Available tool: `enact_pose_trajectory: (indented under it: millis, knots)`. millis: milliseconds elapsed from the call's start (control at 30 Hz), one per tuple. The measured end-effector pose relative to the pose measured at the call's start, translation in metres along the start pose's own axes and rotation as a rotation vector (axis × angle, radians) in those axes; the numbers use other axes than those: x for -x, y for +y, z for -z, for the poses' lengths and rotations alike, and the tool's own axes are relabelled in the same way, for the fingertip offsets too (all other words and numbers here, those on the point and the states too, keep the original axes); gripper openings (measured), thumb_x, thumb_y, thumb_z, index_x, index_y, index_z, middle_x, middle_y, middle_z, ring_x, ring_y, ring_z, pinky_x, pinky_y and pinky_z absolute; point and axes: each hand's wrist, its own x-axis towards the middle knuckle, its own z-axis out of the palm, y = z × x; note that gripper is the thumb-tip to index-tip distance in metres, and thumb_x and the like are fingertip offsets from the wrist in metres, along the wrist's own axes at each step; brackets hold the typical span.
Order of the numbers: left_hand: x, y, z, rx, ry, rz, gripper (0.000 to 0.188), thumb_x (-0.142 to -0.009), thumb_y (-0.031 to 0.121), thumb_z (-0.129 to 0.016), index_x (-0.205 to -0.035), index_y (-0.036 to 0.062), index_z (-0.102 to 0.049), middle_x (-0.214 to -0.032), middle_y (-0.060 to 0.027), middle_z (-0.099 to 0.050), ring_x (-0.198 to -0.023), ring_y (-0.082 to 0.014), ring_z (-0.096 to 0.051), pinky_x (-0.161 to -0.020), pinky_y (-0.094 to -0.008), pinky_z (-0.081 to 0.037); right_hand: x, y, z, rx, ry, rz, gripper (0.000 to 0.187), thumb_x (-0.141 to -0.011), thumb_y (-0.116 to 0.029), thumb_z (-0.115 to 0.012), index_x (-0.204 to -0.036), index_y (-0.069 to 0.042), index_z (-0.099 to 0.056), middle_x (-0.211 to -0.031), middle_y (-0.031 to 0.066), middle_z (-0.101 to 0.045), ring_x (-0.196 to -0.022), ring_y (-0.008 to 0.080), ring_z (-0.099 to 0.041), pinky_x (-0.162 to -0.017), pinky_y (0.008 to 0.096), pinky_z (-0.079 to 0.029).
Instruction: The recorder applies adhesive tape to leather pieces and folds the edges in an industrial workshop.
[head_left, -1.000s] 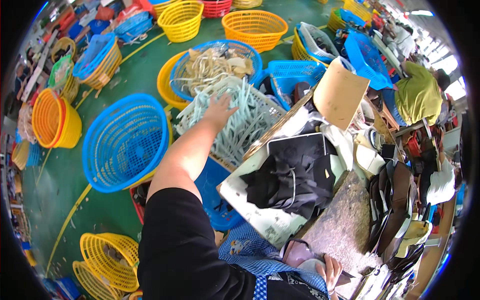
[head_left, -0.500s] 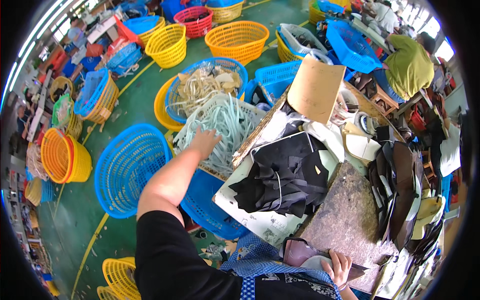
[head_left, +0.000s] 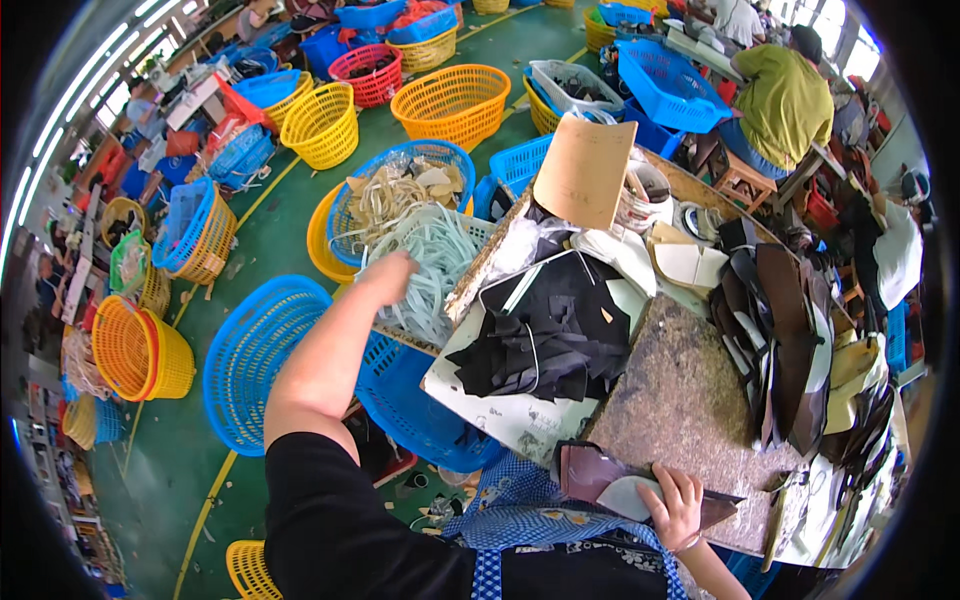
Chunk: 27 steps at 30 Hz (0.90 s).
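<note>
My left hand (head_left: pixel 388 279) is over the near-left side of the pale strips (head_left: pixel 445 262); its fingers blur together, so I cannot tell whether they are spread or pinching. The strips lie beyond and to the right of those fingers, a loose tangle, thin, flat and light blue-green, curling every way, with many trailing towards me. My right hand (head_left: pixel 672 507) lies over the mauve-brown piece (head_left: pixel 592 474), fingers slightly apart on top; whether anything grips underneath, I cannot tell. That piece looks flat and smooth, dark at its left edge, with a rounded grey patch (head_left: pixel 628 497) just left of my fingers. Its long axis runs left to right, sloping slightly nearer me, and its narrow dark tip points right, past my knuckles
</note>
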Motion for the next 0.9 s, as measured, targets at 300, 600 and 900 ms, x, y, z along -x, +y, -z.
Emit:
enact_pose_trajectory:
  millis: [300, 600, 900]
  knots:
    - [-0.005, 0.027, -0.017, -0.308, -0.011, -0.06, 0.065, -0.065, 0.011, -0.08, -0.129, 0.0148, -0.063, -0.156, -0.0095, -0.036, -0.147, -0.0295, -0.029, -0.116, -0.0622, -0.023, -0.003, -0.003, 0.008, 0.0, -0.009, -0.023, 0.068, -0.058, -0.026, -0.068, -0.125, -0.016, -0.062, -0.134, 0.0178, -0.057, -0.114, 0.0346, -0.055, -0.093, 0.0513, -0.042]
    - [-0.043, -0.003, -0.12, -0.157, -0.005, 0.262, 0.044, -0.08, 0.018, -0.069, -0.125, 0.0138, -0.067, -0.152, -0.0151, -0.041, -0.143, -0.0342, -0.035, -0.111, -0.0624, -0.032, 0.004, 0.001, -0.002, 0.066, -0.021, 0.019, 0.054, -0.074, -0.024, -0.061, -0.128, -0.023, -0.062, -0.132, 0.0134, -0.058, -0.111, 0.0291, -0.056, -0.093, 0.0474, -0.043]
    - [-0.012, -0.006, 0.05, 0.408, 0.569, 0.158, 0.04, -0.073, 0.007, -0.074, -0.11, 0.004, -0.059, -0.097, -0.0234, -0.069, -0.094, -0.0407, -0.067, -0.082, -0.044, -0.052, -0.004, 0.0, 0.005, 0.019, -0.025, -0.004, 0.061, -0.068, -0.021, -0.067, -0.128, -0.023, -0.061, -0.134, 0.0145, -0.057, -0.115, 0.0309, -0.055, -0.096, 0.0487, -0.041]
